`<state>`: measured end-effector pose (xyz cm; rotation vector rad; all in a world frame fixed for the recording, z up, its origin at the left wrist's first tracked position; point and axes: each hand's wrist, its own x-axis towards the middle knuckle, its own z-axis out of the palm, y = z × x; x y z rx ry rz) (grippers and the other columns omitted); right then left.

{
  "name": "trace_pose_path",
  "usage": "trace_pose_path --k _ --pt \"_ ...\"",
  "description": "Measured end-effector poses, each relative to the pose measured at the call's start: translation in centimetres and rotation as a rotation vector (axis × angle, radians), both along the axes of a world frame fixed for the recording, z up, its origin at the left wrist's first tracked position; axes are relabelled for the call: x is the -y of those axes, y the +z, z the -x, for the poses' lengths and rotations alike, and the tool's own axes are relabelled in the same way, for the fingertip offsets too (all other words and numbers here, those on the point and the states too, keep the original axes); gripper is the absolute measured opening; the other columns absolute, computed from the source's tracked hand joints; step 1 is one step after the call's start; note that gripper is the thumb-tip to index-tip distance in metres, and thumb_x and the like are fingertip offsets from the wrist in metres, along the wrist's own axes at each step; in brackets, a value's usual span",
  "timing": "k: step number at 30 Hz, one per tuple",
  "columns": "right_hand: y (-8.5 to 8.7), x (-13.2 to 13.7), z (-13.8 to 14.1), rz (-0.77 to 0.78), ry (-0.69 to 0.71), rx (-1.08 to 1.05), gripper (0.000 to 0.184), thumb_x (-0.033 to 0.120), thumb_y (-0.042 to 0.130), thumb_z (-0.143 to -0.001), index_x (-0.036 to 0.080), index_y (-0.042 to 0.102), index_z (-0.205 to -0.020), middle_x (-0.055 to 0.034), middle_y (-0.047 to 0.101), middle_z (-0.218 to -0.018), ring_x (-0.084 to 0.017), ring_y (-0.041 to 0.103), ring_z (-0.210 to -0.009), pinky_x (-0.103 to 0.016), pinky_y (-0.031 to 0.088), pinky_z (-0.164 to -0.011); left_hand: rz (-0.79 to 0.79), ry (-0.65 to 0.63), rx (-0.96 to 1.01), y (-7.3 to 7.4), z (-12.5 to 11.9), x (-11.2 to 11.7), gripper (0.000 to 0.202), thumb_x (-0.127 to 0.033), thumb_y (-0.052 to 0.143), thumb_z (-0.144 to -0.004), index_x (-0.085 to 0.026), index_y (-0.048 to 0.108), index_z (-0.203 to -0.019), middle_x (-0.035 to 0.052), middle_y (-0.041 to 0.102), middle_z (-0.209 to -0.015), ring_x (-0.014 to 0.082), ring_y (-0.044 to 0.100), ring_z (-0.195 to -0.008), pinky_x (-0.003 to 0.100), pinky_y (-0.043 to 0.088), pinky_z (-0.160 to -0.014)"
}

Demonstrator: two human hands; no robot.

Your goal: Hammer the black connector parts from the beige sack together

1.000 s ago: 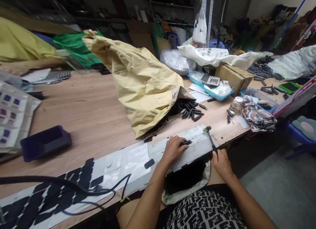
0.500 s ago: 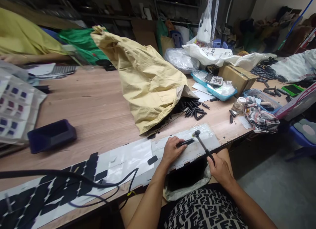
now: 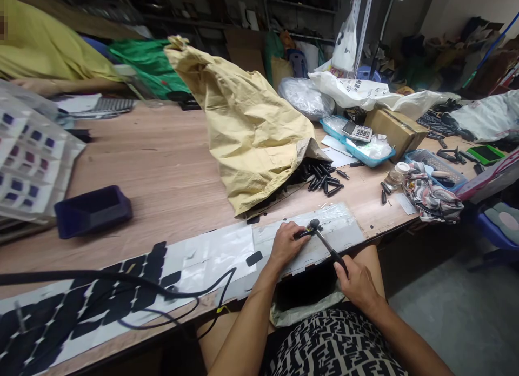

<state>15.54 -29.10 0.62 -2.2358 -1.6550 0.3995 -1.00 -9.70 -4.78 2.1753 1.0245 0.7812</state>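
My left hand presses a small black stick-shaped part down on a grey plastic-covered sheet at the table's near edge. My right hand grips the thin black handle of a small hammer. The hammer's round head rests on or just above the end of the black part. Below the table edge, between my arms, hangs an open bag with a dark inside.
A large tan paper sack lies on the wooden table, spilling several black parts. A dark blue tray stands at left, a black cable crosses the near edge. A calculator, cardboard box and baskets crowd the right.
The hammer head has swung left from the sheet's right end onto the black part under my left hand. My right hand moved left and nearer with it.
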Motion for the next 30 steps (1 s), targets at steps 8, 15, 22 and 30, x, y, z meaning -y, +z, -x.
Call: trace_pose_path --k 8,15,22,30 --pt "0.2 -0.4 0.3 0.081 -0.017 0.013 0.028 0.038 0.043 -0.100 0.020 0.061 -0.087 -0.0026 0.067 -0.070 -0.017 0.060 -0.062 -0.026 0.025 -0.058 0.008 -0.002 0.013 0.2 0.1 0.1 0.010 -0.030 0.071 -0.080 -0.025 0.074 -0.089 0.0017 0.063 -0.078 0.0210 0.053 -0.082 0.036 0.042 -0.078" --pt "0.1 -0.3 -3.3 0.140 -0.266 0.042 0.030 0.039 0.041 -0.102 0.021 0.064 -0.095 -0.0049 0.069 -0.081 -0.019 0.063 -0.072 -0.027 0.031 -0.062 0.026 -0.018 0.027 0.4 0.2 -0.1 0.015 -0.035 0.072 -0.079 -0.023 0.073 -0.088 0.0028 0.066 -0.081 0.0223 0.054 -0.084 0.037 0.043 -0.079" --pt "-1.2 -0.2 -4.3 0.143 -0.308 0.062 0.028 0.034 0.041 -0.103 0.019 0.063 -0.095 -0.0064 0.067 -0.086 -0.018 0.062 -0.075 -0.028 0.032 -0.064 0.081 -0.166 0.074 2.6 1.9 3.6 0.014 -0.037 0.073 -0.080 -0.027 0.073 -0.090 0.0040 0.065 -0.098 0.0244 0.054 -0.099 0.040 0.042 -0.091" --pt "-2.8 0.0 -4.5 0.041 -0.277 0.055 0.027 0.032 0.040 -0.102 0.019 0.061 -0.091 -0.0058 0.067 -0.080 -0.017 0.059 -0.066 -0.029 0.031 -0.061 0.015 -0.186 -0.045 3.0 1.6 5.5 0.033 -0.037 0.077 -0.076 -0.028 0.071 -0.107 0.0061 0.064 -0.109 0.0276 0.054 -0.106 0.043 0.042 -0.096"
